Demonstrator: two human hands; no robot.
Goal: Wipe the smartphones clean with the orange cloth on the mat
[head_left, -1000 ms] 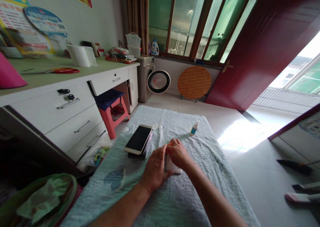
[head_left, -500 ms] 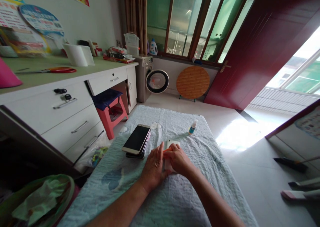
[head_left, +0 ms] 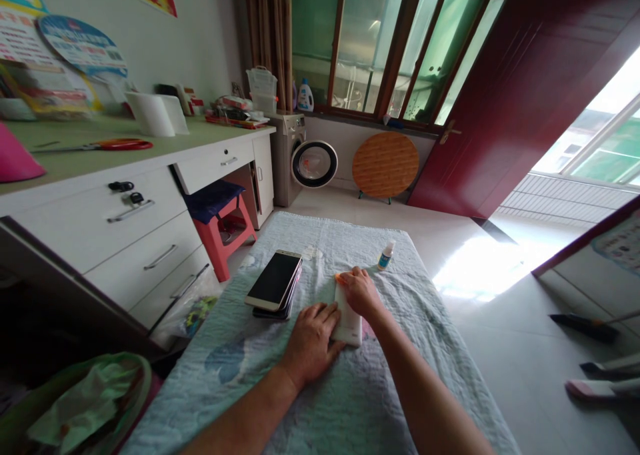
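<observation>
A white smartphone (head_left: 350, 331) lies back up on the cloth-covered table (head_left: 425, 348). My left hand (head_left: 313, 341) holds its lower left side, fingers along the edge and thumb at the bottom end. Closed over the far end of the phone, my right hand (head_left: 359, 289) presses a small orange cloth (head_left: 341, 278) on its back; most of that cloth is hidden under the fingers. To the left rests a stack of phones, topped by a gold-framed smartphone (head_left: 275, 280) with a dark screen. A small spray bottle (head_left: 385, 255) stands beyond my right hand.
A white desk (head_left: 145, 218) with scissors (head_left: 117, 145) and a paper roll (head_left: 155, 113) runs along the left. Below it is a red stool (head_left: 225, 231). A bin (head_left: 143, 375) sits at lower left. The washing machine's door (head_left: 315, 163) hangs open at the back.
My right hand has slid the orange cloth away from me to the phone's far end. My left hand has shifted slightly nearer me, and more of the phone's white back shows.
</observation>
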